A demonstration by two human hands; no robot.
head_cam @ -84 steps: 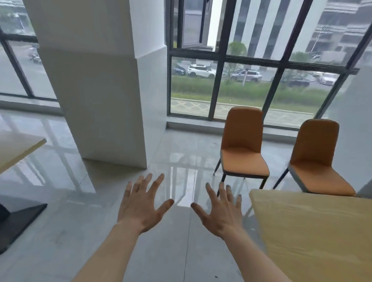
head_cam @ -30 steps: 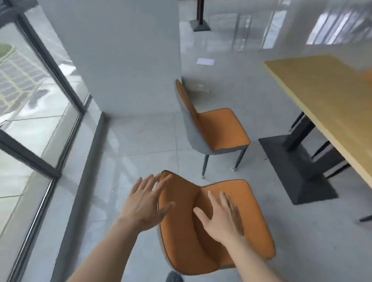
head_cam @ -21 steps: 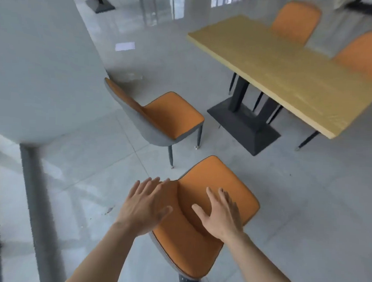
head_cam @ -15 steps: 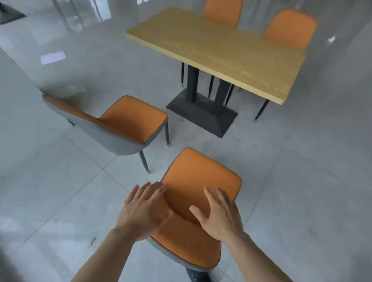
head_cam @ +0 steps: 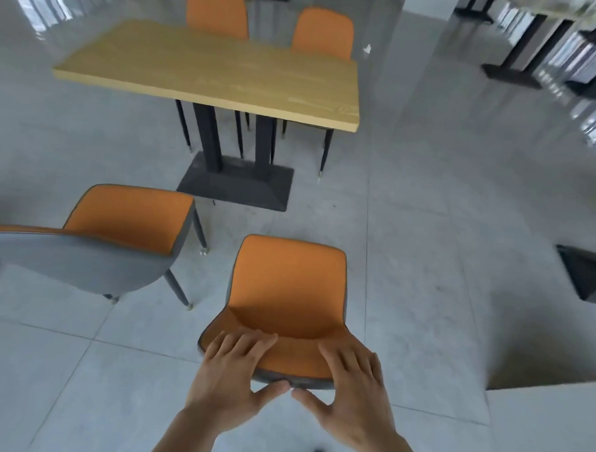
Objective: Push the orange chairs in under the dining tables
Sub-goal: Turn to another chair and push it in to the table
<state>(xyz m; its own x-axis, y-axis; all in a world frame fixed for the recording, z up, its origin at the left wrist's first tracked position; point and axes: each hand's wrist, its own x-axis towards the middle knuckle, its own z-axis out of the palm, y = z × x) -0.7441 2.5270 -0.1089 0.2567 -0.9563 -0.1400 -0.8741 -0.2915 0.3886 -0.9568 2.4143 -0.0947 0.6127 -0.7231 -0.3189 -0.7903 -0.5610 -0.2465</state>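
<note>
Orange upholstery fills our grip: our left hand (head_cam: 230, 369) and right hand (head_cam: 351, 382) clasp the top edge of the near chair (head_cam: 287, 293) backrest, fingers over the front, thumbs behind. It stands on the floor (head_cam: 426, 231), facing the long near edge of the counter (head_cam: 214, 68) but well short of it. We judge it light and rigid, likely to slide easily on smooth tile. A second chair (head_cam: 119, 225) waits to its left. Both chairs' legs are largely hidden; two far chairs are partly blocked.
</note>
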